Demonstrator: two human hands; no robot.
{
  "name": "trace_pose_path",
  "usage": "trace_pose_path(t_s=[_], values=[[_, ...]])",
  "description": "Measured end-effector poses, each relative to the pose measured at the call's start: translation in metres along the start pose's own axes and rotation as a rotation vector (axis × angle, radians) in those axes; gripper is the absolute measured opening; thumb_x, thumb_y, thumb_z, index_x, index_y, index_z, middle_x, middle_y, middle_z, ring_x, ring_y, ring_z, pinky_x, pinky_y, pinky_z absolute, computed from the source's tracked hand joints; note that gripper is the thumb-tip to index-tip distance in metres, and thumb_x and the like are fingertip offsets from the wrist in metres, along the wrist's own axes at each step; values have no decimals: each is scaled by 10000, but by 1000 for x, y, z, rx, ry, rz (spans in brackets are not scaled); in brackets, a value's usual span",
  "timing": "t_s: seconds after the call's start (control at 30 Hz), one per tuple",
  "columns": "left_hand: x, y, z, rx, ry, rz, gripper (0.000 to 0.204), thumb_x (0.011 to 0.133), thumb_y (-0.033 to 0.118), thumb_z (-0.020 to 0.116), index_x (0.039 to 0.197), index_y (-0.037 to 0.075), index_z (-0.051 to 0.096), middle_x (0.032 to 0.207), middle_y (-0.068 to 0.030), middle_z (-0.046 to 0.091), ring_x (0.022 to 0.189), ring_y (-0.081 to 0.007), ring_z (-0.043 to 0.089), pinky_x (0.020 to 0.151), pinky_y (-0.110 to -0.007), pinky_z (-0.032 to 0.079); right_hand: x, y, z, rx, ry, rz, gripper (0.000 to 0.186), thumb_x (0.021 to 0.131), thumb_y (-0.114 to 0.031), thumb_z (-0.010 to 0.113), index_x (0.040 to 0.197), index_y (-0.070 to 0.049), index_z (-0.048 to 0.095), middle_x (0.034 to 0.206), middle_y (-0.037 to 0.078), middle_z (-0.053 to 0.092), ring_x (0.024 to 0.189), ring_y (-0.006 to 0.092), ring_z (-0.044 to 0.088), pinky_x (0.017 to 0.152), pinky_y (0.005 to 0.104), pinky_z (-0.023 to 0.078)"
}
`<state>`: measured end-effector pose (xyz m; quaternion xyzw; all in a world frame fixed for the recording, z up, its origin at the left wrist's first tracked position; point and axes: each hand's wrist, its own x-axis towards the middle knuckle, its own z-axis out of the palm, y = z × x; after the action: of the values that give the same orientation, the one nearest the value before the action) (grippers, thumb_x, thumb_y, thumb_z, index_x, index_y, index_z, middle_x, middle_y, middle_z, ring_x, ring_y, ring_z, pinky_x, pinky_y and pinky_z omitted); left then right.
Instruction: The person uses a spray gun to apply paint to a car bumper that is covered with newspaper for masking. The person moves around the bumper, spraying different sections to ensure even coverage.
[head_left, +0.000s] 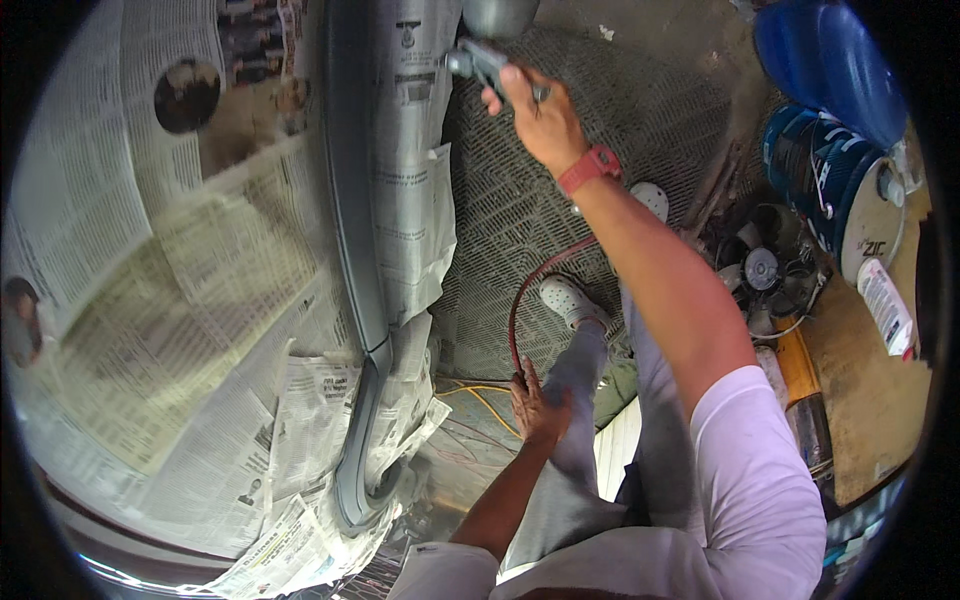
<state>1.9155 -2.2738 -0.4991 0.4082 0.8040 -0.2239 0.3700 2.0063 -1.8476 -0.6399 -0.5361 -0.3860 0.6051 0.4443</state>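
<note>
My right hand [550, 120] is closed round the handle of a spray gun [480, 62], held out at the top of the view. Its nozzle faces left toward a long dark grey trim strip [352, 200], a short gap away. A rounded grey cup [500, 14] shows beside the gun, cut off by the upper edge. Down by my knee, my left hand [541, 412] grips a red air hose [516, 310], which curves up and passes behind my right forearm. Newspaper sheets [230, 240] cover the large curved panel left of the strip and hang along its right side.
Right of my legs lies a dusty fan-like part [762, 270]. Beyond it are a teal drum [815, 165], a blue container [840, 60] and a white bottle [886, 308] on a brown board [880, 430]. A yellow cable [490, 405] crosses the patterned floor [560, 200] near my foot.
</note>
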Motion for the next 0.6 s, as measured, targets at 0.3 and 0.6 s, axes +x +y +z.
trace_pose_path(t_s=[0.3,0.6], values=[[19,7,-55,-625,470,-429,632,1039,430,621,1499,6,530,1204,-228,665,1125,-401,628,1028,-483,469,42,-142,-23,-36,-16,-106,502,1077,-501,576,1419,-150,684,1028,172,793,973,305,775,890,374,594],[-6,24,-119,-600,392,-472,458,1105,436,541,1148,12,708,1033,-186,743,971,-365,692,891,-450,501,27,-208,-2,-111,-407,252,566,1066,-560,563,1395,-122,703,677,169,673,638,291,695,691,425,556]])
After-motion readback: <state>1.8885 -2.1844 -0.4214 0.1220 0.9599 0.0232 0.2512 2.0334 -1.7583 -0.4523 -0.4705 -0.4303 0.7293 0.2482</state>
